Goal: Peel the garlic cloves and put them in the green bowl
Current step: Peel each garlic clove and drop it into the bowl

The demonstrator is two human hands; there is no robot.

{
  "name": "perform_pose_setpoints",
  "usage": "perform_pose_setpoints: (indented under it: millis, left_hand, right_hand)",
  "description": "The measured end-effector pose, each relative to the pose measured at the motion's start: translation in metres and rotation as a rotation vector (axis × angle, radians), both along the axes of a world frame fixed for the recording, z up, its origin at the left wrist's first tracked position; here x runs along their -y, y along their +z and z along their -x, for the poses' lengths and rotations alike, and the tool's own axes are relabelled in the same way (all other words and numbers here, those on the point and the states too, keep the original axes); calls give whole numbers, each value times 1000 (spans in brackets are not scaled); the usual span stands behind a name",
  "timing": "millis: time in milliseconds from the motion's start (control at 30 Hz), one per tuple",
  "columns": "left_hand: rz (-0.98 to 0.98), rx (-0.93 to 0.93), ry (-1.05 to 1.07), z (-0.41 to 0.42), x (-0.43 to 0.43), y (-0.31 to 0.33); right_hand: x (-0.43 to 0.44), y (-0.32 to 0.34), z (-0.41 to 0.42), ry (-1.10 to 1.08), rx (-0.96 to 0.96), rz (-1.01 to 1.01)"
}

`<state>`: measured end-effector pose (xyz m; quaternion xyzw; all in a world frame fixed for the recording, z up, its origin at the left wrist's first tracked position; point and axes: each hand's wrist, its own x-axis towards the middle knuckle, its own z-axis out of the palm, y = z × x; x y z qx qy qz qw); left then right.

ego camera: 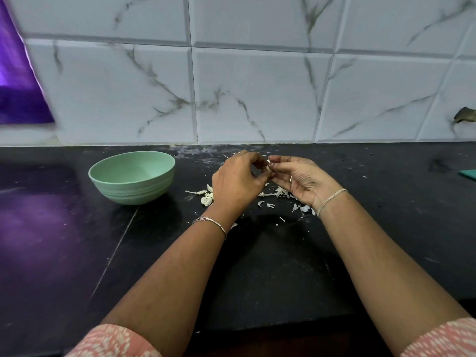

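Note:
The green bowl stands on the black counter at the left of my hands; what it holds is not visible from here. My left hand and my right hand meet above the counter, fingertips together. Between them they pinch a small white garlic clove, mostly hidden by the fingers. Loose white garlic skins lie on the counter under and around both hands.
The black counter runs to a marble-tiled wall at the back. A teal object pokes in at the right edge. A purple surface fills the upper left corner and throws a purple glare on the counter's left side.

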<state>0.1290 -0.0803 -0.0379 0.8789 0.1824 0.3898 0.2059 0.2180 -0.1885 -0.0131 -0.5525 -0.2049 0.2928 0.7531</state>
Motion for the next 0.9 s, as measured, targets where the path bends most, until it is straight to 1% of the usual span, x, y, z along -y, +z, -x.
perform_pose_setpoints:
  millis: [167, 400, 600, 900]
  left_hand:
    - [-15, 21, 39, 1, -3, 1]
    - [-66, -1, 50, 4, -1, 3]
    - [-82, 11, 68, 8, 2, 5]
    - [-199, -17, 83, 10, 5, 9]
  right_hand:
    - [-2, -1, -2, -19, -41, -47]
    - [-2, -1, -2, -38, -79, -95]
    - [-3, -2, 1, -13, -32, -99]
    - [0, 0, 2, -37, 49, -45]
